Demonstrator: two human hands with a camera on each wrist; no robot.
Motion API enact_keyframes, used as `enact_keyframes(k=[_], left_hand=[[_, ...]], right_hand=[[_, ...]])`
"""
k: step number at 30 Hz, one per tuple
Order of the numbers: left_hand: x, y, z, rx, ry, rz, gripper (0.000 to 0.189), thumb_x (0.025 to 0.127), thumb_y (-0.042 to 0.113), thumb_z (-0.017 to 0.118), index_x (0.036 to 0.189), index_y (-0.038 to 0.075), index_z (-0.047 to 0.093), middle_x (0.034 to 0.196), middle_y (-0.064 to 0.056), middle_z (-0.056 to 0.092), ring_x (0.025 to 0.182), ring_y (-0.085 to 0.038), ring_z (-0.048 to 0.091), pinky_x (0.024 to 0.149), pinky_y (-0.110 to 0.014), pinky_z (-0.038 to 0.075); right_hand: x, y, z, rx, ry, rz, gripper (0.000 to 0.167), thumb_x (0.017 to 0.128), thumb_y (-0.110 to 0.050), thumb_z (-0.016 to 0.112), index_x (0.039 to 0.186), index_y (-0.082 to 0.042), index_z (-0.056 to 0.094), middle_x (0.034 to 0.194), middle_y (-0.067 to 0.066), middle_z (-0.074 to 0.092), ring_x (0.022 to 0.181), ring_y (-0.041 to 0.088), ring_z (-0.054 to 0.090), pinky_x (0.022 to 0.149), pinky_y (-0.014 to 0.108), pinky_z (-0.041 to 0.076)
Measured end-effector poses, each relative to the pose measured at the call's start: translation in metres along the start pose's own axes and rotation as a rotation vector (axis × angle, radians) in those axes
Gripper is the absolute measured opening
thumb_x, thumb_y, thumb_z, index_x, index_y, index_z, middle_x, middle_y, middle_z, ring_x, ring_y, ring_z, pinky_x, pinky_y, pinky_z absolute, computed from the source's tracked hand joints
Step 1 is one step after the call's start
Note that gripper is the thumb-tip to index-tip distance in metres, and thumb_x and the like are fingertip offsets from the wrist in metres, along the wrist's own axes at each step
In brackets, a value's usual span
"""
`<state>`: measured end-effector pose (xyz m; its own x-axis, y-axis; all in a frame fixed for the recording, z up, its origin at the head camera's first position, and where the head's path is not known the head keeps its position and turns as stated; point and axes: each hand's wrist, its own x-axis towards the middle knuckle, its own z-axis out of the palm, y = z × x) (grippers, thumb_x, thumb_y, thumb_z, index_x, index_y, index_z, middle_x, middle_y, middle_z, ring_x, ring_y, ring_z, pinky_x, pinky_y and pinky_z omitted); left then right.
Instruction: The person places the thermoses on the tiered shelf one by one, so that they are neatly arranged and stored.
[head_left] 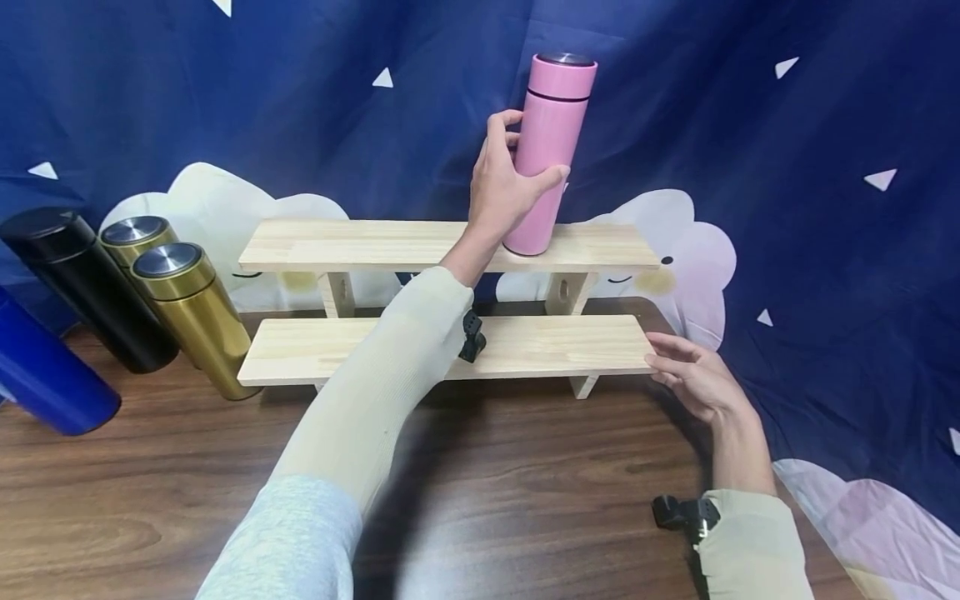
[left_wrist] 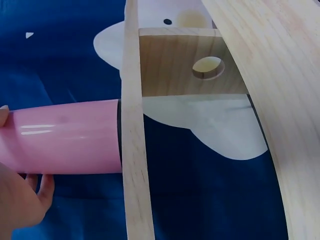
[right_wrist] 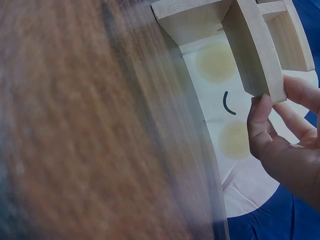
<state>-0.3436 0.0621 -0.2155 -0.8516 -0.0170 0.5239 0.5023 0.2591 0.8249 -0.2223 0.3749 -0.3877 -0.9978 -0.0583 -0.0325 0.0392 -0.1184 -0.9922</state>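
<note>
A pink vacuum flask (head_left: pixel 551 133) with a dark-rimmed lid stands on the right half of the upper shelf (head_left: pixel 375 243) of a two-tier wooden rack. My left hand (head_left: pixel 498 179) holds the flask, thumb at the front and fingers round its left side. In the left wrist view the base of the pink flask (left_wrist: pixel 75 137) meets the board's edge. My right hand (head_left: pixel 697 379) is at the right end of the lower shelf (head_left: pixel 555 346). Seen from the right wrist, its thumb and fingers pinch that board's end (right_wrist: pixel 272 87).
Left of the rack, on the brown wooden table (head_left: pixel 510 475), stand two gold flasks (head_left: pixel 198 321), a black flask (head_left: pixel 105 292) and a blue flask (head_left: pixel 48 367). A blue curtain (head_left: pixel 300 92) with white triangles and clouds hangs close behind the rack.
</note>
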Motion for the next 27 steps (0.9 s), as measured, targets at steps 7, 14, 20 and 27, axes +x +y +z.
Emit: enact_keyframes(k=[7, 14, 20, 27], left_hand=[[-0.004, -0.004, -0.004, 0.016, -0.004, -0.014, 0.084, 0.077, 0.034, 0.087, 0.144, 0.020, 0.039, 0.130, -0.003, 0.058, 0.113, -0.012, 0.057, 0.089, -0.027, 0.045], [-0.010, -0.011, -0.014, 0.078, -0.020, -0.051, 0.086, 0.078, 0.042, 0.086, 0.146, 0.022, 0.037, 0.134, -0.003, 0.056, 0.121, -0.015, 0.054, 0.093, -0.029, 0.045], [-0.016, -0.018, -0.028, 0.153, -0.047, -0.068, 0.073, 0.087, 0.046, 0.076, 0.146, 0.021, 0.042, 0.139, -0.003, 0.055, 0.126, -0.019, 0.052, 0.097, -0.032, 0.044], [-0.023, -0.024, -0.042, 0.288, -0.063, -0.064, 0.064, 0.090, 0.050, 0.072, 0.144, 0.021, 0.051, 0.142, -0.001, 0.056, 0.130, -0.018, 0.051, 0.102, -0.034, 0.042]], right_hand=[[0.002, 0.000, 0.001, 0.000, -0.003, 0.004, 0.031, 0.093, 0.009, 0.063, 0.112, -0.014, 0.070, 0.102, 0.001, 0.067, 0.085, 0.010, 0.067, 0.073, 0.023, 0.053], [0.004, -0.002, 0.002, -0.005, -0.008, 0.005, 0.031, 0.094, 0.009, 0.063, 0.111, -0.016, 0.071, 0.102, 0.001, 0.067, 0.086, 0.010, 0.067, 0.074, 0.023, 0.052], [0.006, -0.002, 0.003, -0.001, -0.008, 0.004, 0.031, 0.093, 0.009, 0.063, 0.111, -0.016, 0.070, 0.103, 0.001, 0.066, 0.086, 0.010, 0.067, 0.074, 0.023, 0.053], [0.007, -0.002, 0.002, -0.002, -0.013, 0.000, 0.030, 0.094, 0.009, 0.063, 0.111, -0.015, 0.070, 0.102, 0.001, 0.067, 0.086, 0.010, 0.067, 0.073, 0.023, 0.052]])
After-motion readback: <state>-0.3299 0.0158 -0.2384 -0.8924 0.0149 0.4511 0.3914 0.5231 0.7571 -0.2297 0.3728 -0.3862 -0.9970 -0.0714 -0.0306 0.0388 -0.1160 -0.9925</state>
